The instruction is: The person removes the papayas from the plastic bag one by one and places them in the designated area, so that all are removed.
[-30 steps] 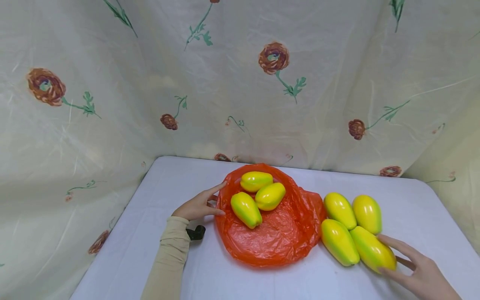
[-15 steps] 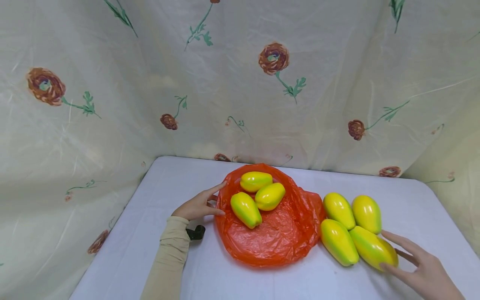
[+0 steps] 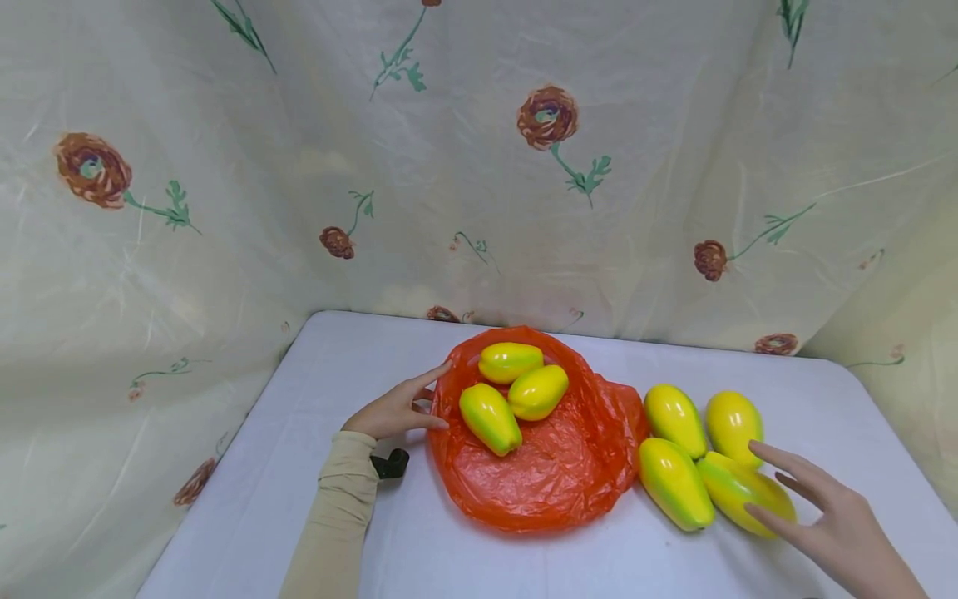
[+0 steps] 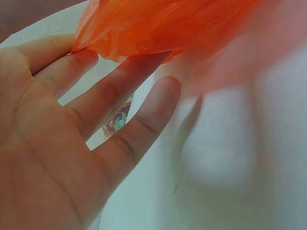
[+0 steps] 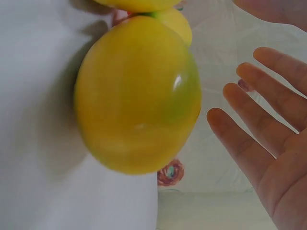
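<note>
A red plastic bag (image 3: 539,491) lies spread wide on the table, with three glossy yellow-green papayas (image 3: 490,418) inside it. My left hand (image 3: 392,409) is at the bag's left rim, its extended fingers touching the thin red film in the left wrist view. To the right of the bag, several more papayas (image 3: 675,484) lie close together. My right hand (image 3: 831,516) hovers over the nearest right one, a papaya (image 5: 136,96) that fills the middle of the right wrist view. Its fingers are spread apart and hold nothing.
A white-covered table (image 3: 449,566) carries everything. Pale flowered cloth (image 3: 449,166) hangs behind it and along both sides. A black wrist-worn device (image 3: 391,464) shows at the left cuff.
My right hand has come off the front right papaya and lifted slightly, and that papaya has turned a little. The left hand and the bag look unchanged.
</note>
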The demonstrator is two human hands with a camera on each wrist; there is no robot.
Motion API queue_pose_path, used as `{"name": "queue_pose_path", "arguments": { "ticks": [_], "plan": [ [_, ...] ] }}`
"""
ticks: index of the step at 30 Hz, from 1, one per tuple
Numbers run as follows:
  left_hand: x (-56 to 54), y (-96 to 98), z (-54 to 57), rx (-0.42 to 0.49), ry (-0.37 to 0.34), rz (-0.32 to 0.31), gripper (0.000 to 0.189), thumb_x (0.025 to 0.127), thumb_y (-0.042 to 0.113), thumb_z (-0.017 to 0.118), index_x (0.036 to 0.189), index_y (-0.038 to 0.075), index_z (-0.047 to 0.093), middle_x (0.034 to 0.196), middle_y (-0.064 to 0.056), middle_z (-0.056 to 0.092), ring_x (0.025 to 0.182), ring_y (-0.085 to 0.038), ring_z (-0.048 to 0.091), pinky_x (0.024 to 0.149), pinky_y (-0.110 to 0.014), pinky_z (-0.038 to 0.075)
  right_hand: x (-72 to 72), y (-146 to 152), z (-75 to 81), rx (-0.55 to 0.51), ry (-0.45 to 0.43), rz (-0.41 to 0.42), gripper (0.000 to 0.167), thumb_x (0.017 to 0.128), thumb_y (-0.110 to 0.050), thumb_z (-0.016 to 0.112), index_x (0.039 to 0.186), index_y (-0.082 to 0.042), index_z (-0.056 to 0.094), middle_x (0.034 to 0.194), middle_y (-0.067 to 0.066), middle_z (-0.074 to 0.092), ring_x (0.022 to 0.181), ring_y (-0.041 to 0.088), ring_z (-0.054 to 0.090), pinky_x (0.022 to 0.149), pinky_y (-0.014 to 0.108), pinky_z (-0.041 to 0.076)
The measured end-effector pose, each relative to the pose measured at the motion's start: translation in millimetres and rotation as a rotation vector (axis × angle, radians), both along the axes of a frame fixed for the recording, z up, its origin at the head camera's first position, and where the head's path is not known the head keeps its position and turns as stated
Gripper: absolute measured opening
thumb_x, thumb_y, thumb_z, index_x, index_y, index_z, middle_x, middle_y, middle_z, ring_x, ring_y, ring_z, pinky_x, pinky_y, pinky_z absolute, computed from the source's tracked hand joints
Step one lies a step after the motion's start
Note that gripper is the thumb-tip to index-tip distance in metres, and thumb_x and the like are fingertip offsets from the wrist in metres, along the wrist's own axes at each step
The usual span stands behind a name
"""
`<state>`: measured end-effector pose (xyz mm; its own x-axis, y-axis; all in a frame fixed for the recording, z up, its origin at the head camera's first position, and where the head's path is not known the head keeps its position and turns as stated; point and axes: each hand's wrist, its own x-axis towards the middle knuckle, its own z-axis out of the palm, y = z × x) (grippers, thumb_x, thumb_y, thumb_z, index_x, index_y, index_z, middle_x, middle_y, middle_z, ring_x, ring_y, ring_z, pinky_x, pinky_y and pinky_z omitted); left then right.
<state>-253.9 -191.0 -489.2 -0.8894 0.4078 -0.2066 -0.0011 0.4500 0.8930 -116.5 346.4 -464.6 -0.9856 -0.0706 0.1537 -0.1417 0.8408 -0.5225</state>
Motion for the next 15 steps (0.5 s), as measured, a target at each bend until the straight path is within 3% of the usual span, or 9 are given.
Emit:
{"name": "queue_pose_path", "arguments": {
  "ticks": [1, 3, 10, 12, 15],
  "plan": [
    [0.0, 0.0, -0.1, 0.002, 0.000, 0.000, 0.088, 0.091, 0.024, 0.081, 0.162, 0.040, 0.031, 0.166, 0.002, 0.039, 0.131, -0.029, 0.056, 0.101, -0.046, 0.058, -0.8, -3, 0.4, -0.008, 0.014, 0.002, 0.077, 0.078, -0.029, 0.092, 0.146, -0.014, 0.058, 0.147, 0.020, 0.058, 0.104, -0.034, 0.030, 0.078, -0.009, 0.034],
    [-0.1, -0.1, -0.2, 0.004, 0.000, -0.001, 0.088, 0.091, 0.024, 0.081, 0.162, 0.040, 0.031, 0.166, 0.002, 0.039, 0.132, -0.030, 0.055, 0.101, -0.046, 0.058, -3.0, -9, 2.3, -0.022, 0.023, 0.012, 0.078, 0.078, -0.027, 0.092, 0.147, -0.013, 0.057, 0.144, 0.024, 0.058, 0.104, -0.032, 0.031, 0.079, -0.009, 0.033],
    [-0.7, -0.5, -0.9, 0.005, -0.009, 0.005, 0.088, 0.090, 0.024, 0.081, 0.161, 0.042, 0.032, 0.165, 0.003, 0.040, 0.131, -0.029, 0.055, 0.101, -0.046, 0.059, -11.8, -30, 14.0, -0.058, 0.036, 0.052, 0.075, 0.079, -0.025, 0.092, 0.145, -0.014, 0.059, 0.142, 0.019, 0.061, 0.112, -0.032, 0.031, 0.084, -0.008, 0.034],
    [-0.6, -0.6, -1.0, 0.003, -0.010, 0.009, 0.088, 0.090, 0.024, 0.081, 0.161, 0.042, 0.032, 0.165, 0.003, 0.040, 0.131, -0.029, 0.055, 0.100, -0.046, 0.059, -14.1, -37, 18.3, -0.049, 0.023, 0.059, 0.073, 0.080, -0.027, 0.091, 0.145, -0.015, 0.060, 0.144, 0.017, 0.062, 0.114, -0.023, 0.044, 0.083, -0.005, 0.038],
    [-0.4, -0.5, -0.3, 0.000, -0.007, 0.010, 0.087, 0.090, 0.024, 0.081, 0.161, 0.042, 0.032, 0.165, 0.003, 0.040, 0.130, -0.029, 0.056, 0.100, -0.046, 0.059, -17.6, -48, 24.6, -0.023, 0.016, 0.081, 0.073, 0.080, -0.028, 0.091, 0.144, -0.014, 0.060, 0.144, 0.014, 0.063, 0.116, 0.008, 0.063, 0.085, 0.004, 0.048]
  ]
}}
